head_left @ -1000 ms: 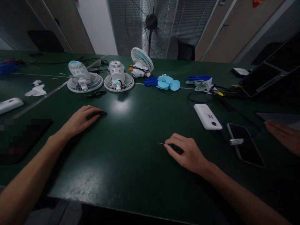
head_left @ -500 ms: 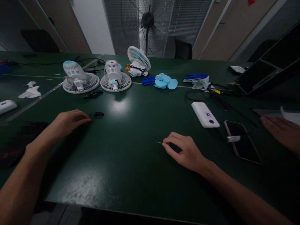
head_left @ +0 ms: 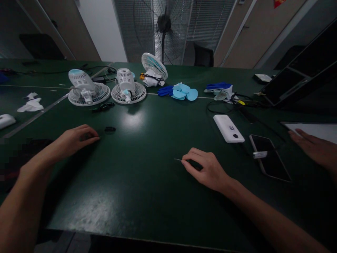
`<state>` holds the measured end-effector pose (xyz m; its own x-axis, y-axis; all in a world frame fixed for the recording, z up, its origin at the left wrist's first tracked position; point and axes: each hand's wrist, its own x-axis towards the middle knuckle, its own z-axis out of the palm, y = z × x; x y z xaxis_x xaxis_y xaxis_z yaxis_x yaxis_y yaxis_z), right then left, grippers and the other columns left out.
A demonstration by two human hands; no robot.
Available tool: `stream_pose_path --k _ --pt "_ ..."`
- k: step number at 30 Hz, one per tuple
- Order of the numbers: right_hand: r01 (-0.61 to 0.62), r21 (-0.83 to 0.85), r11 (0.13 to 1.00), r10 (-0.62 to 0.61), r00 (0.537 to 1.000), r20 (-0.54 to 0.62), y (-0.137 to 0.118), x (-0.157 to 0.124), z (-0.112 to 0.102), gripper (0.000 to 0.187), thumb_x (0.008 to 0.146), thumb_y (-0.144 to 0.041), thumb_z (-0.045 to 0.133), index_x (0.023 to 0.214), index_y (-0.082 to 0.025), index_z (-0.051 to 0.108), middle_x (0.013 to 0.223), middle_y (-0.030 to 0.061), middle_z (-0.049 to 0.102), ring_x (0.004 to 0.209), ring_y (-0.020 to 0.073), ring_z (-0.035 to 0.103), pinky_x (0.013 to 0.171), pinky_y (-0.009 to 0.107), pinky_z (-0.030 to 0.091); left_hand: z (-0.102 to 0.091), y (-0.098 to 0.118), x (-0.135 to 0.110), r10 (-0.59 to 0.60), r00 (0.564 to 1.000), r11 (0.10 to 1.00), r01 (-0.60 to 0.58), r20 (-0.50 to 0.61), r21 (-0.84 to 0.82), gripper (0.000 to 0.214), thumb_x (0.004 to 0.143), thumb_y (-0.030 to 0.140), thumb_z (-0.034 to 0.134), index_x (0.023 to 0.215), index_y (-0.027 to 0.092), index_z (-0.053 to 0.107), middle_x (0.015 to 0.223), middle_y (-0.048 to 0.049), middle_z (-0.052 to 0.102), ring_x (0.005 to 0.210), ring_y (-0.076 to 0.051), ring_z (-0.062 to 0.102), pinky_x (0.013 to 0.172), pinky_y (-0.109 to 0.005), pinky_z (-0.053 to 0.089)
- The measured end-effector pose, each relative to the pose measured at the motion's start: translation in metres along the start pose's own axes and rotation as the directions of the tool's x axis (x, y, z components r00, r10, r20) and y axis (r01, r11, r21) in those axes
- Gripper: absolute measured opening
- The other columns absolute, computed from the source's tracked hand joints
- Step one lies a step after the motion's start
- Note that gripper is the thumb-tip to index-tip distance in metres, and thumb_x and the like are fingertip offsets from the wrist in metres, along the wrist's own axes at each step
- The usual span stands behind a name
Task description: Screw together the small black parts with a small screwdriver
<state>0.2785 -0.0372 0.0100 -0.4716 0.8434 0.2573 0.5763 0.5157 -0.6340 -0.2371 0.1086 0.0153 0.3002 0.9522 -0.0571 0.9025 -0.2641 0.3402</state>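
A small screwdriver [head_left: 195, 164] with a dark handle and thin metal shaft lies in my right hand [head_left: 206, 168]. Thumb and fingers close round its handle, and the tip points left. My left hand [head_left: 77, 140] is over the left part of the table, thumb and fingertips pinched together. Whatever may be between them is too small to make out. Just beyond those fingertips lies a small black part [head_left: 110, 129], apart from the hand.
At the back stand white fan units [head_left: 129, 93], a light blue fan blade [head_left: 185, 92] and blue-white gloves [head_left: 219, 90]. A white power bank [head_left: 228, 128] and a phone [head_left: 270, 158] lie right. Another person's hand [head_left: 313, 146] rests at the right edge, by a white sheet [head_left: 313, 130].
My left hand has shifted slightly, its fingers still pinched. My right hand keeps the screwdriver nearly in place. At the right, more of the white sheet shows by the other person's hand.
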Motion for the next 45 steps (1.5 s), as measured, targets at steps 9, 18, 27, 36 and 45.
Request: stream_pose_path --k 9,18,27,36,45 --pt "-0.009 -0.005 1.0 0.009 1.0 0.014 -0.001 0.0 -0.001 0.019 0.104 -0.027 0.055 0.106 -0.018 0.071 0.097 0.0054 0.069 0.077 0.0144 0.064 0.066 0.028 0.053 0.004 0.007 -0.003 -0.019 0.997 0.984 0.006 -0.072 -0.176 0.055 0.074 0.07 0.067 0.106 0.025 0.073 0.103 -0.0073 0.073 0.091 -0.028 0.07 0.087 -0.037 0.055" --pt "0.002 -0.047 0.999 -0.001 1.0 0.013 0.001 -0.001 0.001 0.016 0.103 -0.026 0.057 0.104 -0.018 0.071 0.094 0.0046 0.068 0.075 0.0146 0.062 0.066 0.028 0.049 0.01 0.046 -0.003 -0.093 0.904 0.932 -0.069 -0.418 -0.357 0.049 0.092 0.052 0.059 0.127 0.019 0.07 0.101 -0.0071 0.069 0.087 -0.021 0.066 0.089 -0.032 0.053" --pt "0.02 -0.039 0.999 -0.019 1.0 0.012 0.0 0.0 0.0 0.017 0.103 -0.026 0.057 0.106 -0.018 0.071 0.096 0.0054 0.069 0.076 0.0146 0.063 0.066 0.027 0.051 0.035 0.05 0.015 -0.389 0.866 0.627 -0.001 -0.314 -0.779 0.055 0.082 0.041 0.075 0.129 0.012 0.071 0.107 -0.0122 0.074 0.103 -0.023 0.07 0.101 -0.036 0.054" --pt "0.021 -0.053 0.998 -0.021 1.0 0.001 0.001 -0.001 0.001 0.019 0.103 -0.027 0.056 0.105 -0.018 0.072 0.094 0.0058 0.07 0.075 0.0145 0.064 0.065 0.027 0.051 0.034 0.053 0.014 -0.418 0.86 0.608 0.025 -0.293 -0.794 0.062 0.071 0.039 0.087 0.125 0.013 0.074 0.115 -0.0137 0.075 0.107 -0.026 0.072 0.101 -0.036 0.056" --pt "0.021 -0.058 0.998 -0.021 1.0 -0.002 0.001 -0.001 0.002 0.017 0.102 -0.026 0.057 0.104 -0.018 0.072 0.093 0.0052 0.069 0.075 0.0147 0.063 0.065 0.028 0.05 0.035 0.054 0.014 -0.367 0.844 0.753 0.022 -0.391 -0.658 0.055 0.083 0.046 0.076 0.127 0.014 0.073 0.107 -0.0108 0.076 0.09 -0.021 0.072 0.09 -0.032 0.056"
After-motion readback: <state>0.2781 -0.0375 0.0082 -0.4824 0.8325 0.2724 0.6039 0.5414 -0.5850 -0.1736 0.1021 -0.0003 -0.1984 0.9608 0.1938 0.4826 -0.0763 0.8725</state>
